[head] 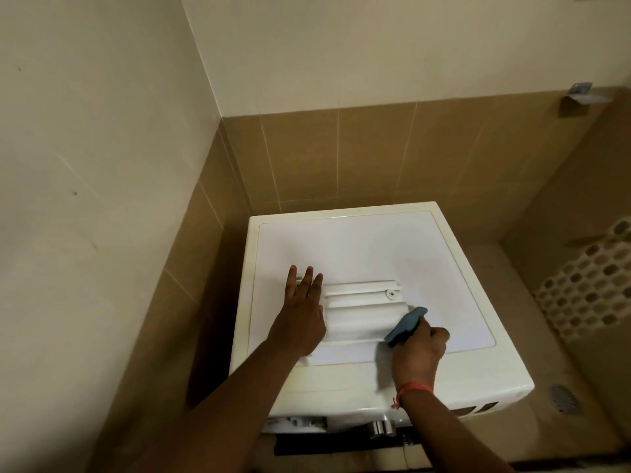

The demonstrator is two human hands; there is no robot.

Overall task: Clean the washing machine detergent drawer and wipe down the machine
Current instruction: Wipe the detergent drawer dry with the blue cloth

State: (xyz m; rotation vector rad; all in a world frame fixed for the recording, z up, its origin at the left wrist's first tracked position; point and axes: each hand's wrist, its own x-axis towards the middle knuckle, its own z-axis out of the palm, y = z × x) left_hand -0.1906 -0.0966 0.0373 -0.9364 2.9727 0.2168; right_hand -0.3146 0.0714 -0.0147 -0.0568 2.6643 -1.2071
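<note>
Scene: a white washing machine (375, 247) stands in a tiled corner, filling the lower centre of the frame
Drawer: the removed detergent drawer (362, 310) lies flat on the machine's top, near the front edge, its long axis running left to right across the frame
Left hand: the left hand (302, 314) rests flat with straight fingers on the drawer's left end, pinning it down
Right hand: the right hand (421, 339) is curled round a bunched blue cloth (406, 324) and presses it against the drawer's right end
Key relation: the drawer lies between the two hands, the cloth at its right edge, so the uncleaned length stretches leftward from the right hand toward the left
Likely next: a wiping stroke along the ribs toward frame left, judging by the cloth's position
Still open: the drawer slot (297, 421) at bottom centre
</note>
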